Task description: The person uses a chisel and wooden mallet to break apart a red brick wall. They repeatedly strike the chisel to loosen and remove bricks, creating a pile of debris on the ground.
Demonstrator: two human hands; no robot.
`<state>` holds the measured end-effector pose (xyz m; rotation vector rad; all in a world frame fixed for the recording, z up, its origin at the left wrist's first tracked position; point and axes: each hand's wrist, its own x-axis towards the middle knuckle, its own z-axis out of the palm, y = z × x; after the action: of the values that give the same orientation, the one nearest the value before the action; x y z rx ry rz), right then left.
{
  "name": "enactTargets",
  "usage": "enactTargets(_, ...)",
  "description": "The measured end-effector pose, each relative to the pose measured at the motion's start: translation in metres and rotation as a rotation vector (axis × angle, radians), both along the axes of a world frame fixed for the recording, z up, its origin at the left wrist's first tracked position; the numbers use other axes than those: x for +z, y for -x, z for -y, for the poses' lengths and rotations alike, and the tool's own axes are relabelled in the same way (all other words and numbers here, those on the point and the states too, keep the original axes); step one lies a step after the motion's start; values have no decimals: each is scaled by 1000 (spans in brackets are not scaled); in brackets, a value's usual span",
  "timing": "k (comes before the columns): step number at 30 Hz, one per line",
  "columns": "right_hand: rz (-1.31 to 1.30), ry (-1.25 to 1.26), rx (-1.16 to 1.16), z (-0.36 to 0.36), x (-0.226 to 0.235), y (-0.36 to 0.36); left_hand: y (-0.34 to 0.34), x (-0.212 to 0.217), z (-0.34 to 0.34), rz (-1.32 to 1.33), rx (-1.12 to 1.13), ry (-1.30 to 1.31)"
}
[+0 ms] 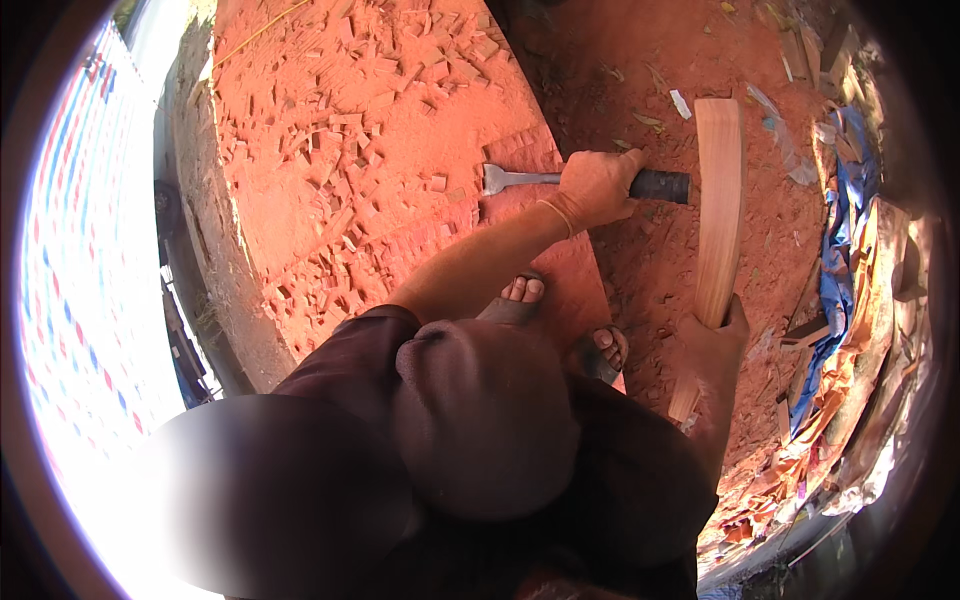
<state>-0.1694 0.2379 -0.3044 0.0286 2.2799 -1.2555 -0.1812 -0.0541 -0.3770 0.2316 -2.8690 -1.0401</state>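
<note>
My left hand (598, 190) is closed around a chisel (530, 179) lying level across the view. The chisel's wide metal blade points left, its edge at a reddish wooden slab (400, 120), and its black handle end (660, 186) sticks out to the right. My right hand (712, 345) grips a long, slightly curved wooden mallet (720, 200) near its lower part. The mallet's broad end stands upright in the view, close beside the chisel's handle end. Whether the two touch I cannot tell.
Many small wood chips (350, 140) lie scattered over the slab. My bare feet (523, 290) are at its near right edge. Reddish ground (650, 260) lies to the right, with a blue tarp (838, 270) and wood scraps beyond. A striped sheet (90, 270) hangs at left.
</note>
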Motion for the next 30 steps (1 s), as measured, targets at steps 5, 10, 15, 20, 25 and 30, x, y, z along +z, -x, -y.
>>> enactTargets(5,-174,378,-593,-45,101,81,-3,1,1,68,6,-14)
enactTargets(10,-204,491,-936,71,110,81,-6,0,2,51,1,-24)
enactTargets(15,68,-128,-75,7,-12,-11,-8,-3,-1,65,-41,-19)
enactTargets(20,-69,260,-533,-81,67,49,-9,-8,-4,40,-47,0)
enactTargets(25,-271,641,-948,46,112,75,-9,-9,-2,62,-40,-17)
enactTargets(30,275,-16,-205,64,-6,-40,-20,-5,4,-24,-12,39)
